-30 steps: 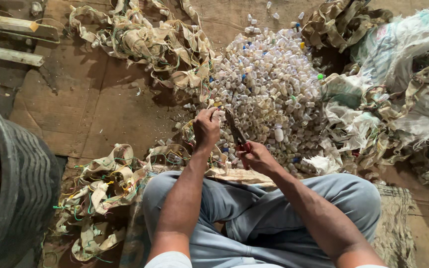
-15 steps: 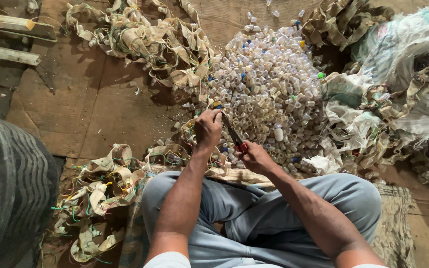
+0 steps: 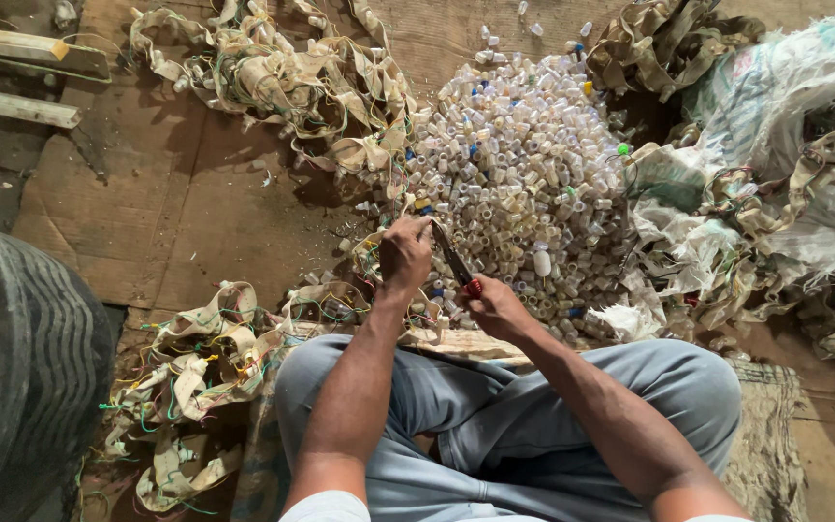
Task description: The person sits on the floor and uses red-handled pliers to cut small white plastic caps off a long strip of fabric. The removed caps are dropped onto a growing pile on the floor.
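A large heap of small white plastic caps (image 3: 524,164) covers the cardboard floor (image 3: 195,222) ahead of the seated person, flanked by tangled beige strips with coloured wires (image 3: 273,72) and a dark ribbed tub (image 3: 31,377) at the left. The left hand (image 3: 405,256) is curled shut, pinching a strip end at the heap's near edge, while the right hand (image 3: 497,307) grips a red-handled knife (image 3: 456,261), blade angled against that piece. Judged step: cutting 1 cap free; the next move calls for a firm pinch and a controlled stroke clear of the fingers.
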